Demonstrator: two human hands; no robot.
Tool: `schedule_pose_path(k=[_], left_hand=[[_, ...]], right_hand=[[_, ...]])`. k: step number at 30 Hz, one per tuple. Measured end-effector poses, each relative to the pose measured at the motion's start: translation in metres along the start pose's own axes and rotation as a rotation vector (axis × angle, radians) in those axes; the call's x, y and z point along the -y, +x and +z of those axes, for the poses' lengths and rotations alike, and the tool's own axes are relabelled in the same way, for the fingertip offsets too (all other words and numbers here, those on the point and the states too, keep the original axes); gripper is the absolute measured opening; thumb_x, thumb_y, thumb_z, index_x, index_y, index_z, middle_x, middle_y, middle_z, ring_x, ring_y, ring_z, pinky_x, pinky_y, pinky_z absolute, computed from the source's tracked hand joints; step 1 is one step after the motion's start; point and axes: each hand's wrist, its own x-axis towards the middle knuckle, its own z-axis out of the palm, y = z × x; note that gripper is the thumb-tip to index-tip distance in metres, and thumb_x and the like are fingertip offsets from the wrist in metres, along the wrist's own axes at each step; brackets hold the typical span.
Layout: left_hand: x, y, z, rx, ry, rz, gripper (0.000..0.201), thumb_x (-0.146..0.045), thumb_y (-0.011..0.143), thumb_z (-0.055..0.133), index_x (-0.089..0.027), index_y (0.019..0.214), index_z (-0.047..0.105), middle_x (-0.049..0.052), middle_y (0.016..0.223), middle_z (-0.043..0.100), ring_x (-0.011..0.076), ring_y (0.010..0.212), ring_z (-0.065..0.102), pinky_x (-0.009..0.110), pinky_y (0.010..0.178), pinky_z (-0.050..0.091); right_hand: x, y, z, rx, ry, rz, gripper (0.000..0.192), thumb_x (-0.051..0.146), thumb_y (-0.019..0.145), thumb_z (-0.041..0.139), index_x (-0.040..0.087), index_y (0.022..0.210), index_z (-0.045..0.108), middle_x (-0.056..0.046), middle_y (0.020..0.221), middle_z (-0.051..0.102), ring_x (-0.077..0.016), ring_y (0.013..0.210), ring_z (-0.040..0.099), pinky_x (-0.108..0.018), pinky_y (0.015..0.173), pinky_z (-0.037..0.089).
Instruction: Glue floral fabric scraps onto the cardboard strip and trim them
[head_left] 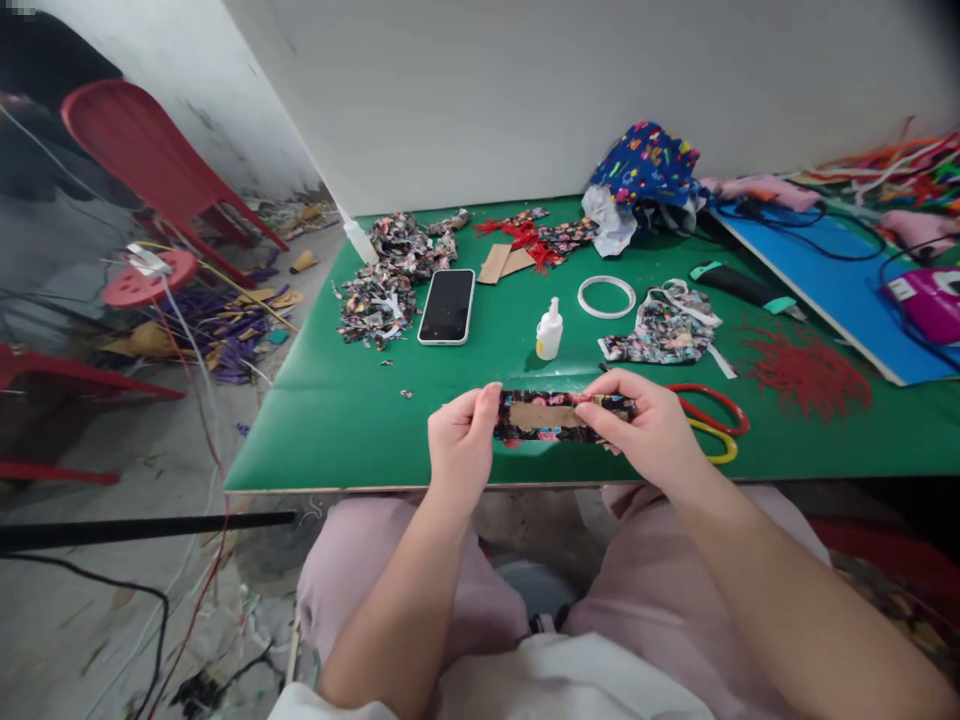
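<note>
Here, unlabelled glue bottle [549, 330] beyond hands

Phone [447, 306], glue bottle [549, 330], tape ring [606, 296]

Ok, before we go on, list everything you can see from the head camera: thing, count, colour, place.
table: one, green, centre.
fabric strip: one, dark floral around brown card, held by both hands at the near edge.
phone: one, black screen, left of centre.
glue bottle: one, white, centre.
tape ring: one, white, right of the bottle.
scissors: one pair, red and yellow handles, beside the right hand.
fabric scraps: piles, dark floral, left of the phone.
blue cloth: one, patterned, far edge.
red threads: heap, right.
blue board: one, far right.
red chair: one, far left.
left hand: on the strip's left end.
right hand: on its right end.
</note>
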Motion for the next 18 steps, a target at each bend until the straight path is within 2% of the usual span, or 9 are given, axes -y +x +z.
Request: schedule_pose_path(k=[5,12,18], left_hand=[[-0.0055,-0.0003,-0.0012,-0.032,0.236,0.088,0.047,-0.040,0.085,0.050,-0.018,0.046,0.035,-0.006,0.040,0.032,0.0057,0.038,0.033,0.021,0.038,0.025],[-0.0023,0.0008,0.0023,-0.024,0.387,0.100,0.044,-0.038,0.086,0.047,-0.019,0.048,0.036,-0.007,0.037,0.034,0.0063,0.035,0.047,0.020,0.039,0.028],[0.0028,0.0015,0.0062,-0.071,0.539,0.238,0.046,-0.038,0.089,0.044,-0.018,0.048,0.038,-0.006,0.037,0.040,0.0063,0.038,0.041,0.021,0.044,0.027]], right_hand=[[0.0011,-0.0018,0.0015,0.006,-0.010,-0.040,0.018,0.034,0.076,0.063,0.018,0.074,0.055,0.008,0.049,0.047,-0.0026,0.039,0.037,-0.013,0.036,0.027],[-0.0013,-0.0013,0.0047,-0.007,-0.089,-0.103,0.016,0.032,0.079,0.060,0.018,0.074,0.055,0.006,0.057,0.051,-0.0037,0.046,0.043,-0.014,0.042,0.033],[-0.0032,0.0003,0.0058,0.000,-0.075,-0.065,0.018,0.034,0.079,0.060,0.018,0.073,0.055,0.006,0.056,0.050,-0.0041,0.043,0.041,-0.015,0.039,0.032]])
